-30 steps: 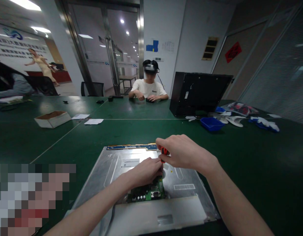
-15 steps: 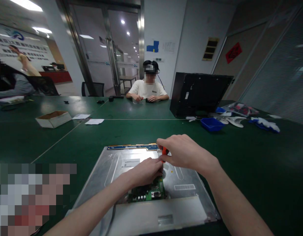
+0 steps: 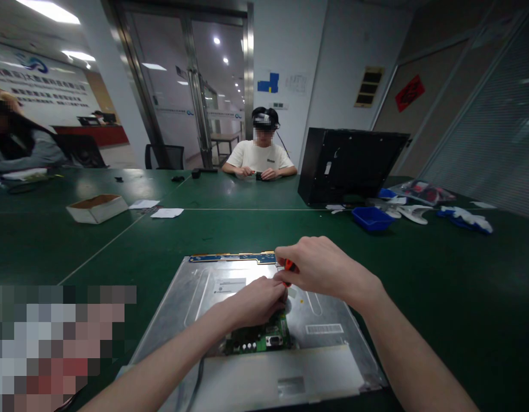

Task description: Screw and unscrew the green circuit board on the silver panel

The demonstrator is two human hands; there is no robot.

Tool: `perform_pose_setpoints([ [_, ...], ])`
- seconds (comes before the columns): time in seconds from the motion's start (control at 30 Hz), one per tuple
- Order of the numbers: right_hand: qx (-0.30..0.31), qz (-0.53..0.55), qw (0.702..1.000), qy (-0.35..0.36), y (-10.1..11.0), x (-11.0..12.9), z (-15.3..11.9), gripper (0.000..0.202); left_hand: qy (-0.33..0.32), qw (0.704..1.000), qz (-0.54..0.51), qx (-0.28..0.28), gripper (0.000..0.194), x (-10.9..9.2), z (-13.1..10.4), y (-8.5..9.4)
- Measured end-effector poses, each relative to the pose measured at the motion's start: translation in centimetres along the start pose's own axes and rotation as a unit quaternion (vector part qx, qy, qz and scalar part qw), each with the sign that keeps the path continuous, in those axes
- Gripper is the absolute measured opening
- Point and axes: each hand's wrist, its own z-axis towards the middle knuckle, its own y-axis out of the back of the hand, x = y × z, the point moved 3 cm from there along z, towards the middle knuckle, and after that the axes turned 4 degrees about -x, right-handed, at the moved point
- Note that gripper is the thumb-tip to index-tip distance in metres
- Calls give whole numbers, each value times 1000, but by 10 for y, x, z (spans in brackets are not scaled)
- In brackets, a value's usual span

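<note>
My right hand (image 3: 318, 263) is closed round the orange and black handle of a screwdriver (image 3: 289, 266), held upright over a flat metal display panel (image 3: 324, 312). My left hand (image 3: 262, 298) has its fingers curled together right at the lower end of that tool. What they pinch is hidden, as is the screwdriver's tip. Under the left hand lies a green circuit board (image 3: 262, 339), partly covered, fixed on the panel's back. A narrow blue circuit strip (image 3: 230, 258) runs along the panel's far edge.
A black monitor (image 3: 350, 166) stands at the back right, near a blue tray (image 3: 371, 218) and gloves (image 3: 464, 219). An open cardboard box (image 3: 97, 209) and papers (image 3: 167, 213) lie at the left. Across the green table (image 3: 230, 226) sits a person (image 3: 262, 154) in a white shirt.
The handle in my right hand has turned and leans slightly differently. My left hand stays at the same spot on the panel. The whole view has shifted slightly.
</note>
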Motion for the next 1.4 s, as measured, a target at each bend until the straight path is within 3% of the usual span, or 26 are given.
perform_pose_setpoints([
  [0.1,-5,10,1000,11,0,0,0,12,6,1000,17,-2,2,0,1,-1],
  [0.6,2,23,999,38,0,2,-3,13,-21,1000,-17,-3,14,2,0,-3],
  [0.8,0,37,998,43,1,1,-5,14,-16,1000,-1,-12,3,4,2,-7],
  [1.0,-22,-8,1000,7,1,-3,-1,19,-8,1000,-3,-17,2,4,1,-6],
  [1.2,-42,22,998,42,-1,-3,-3,13,-32,999,-18,-25,9,4,1,-6],
  [1.4,-38,-6,999,17,-2,-3,0,12,-22,999,-8,-24,4,4,1,-6],
])
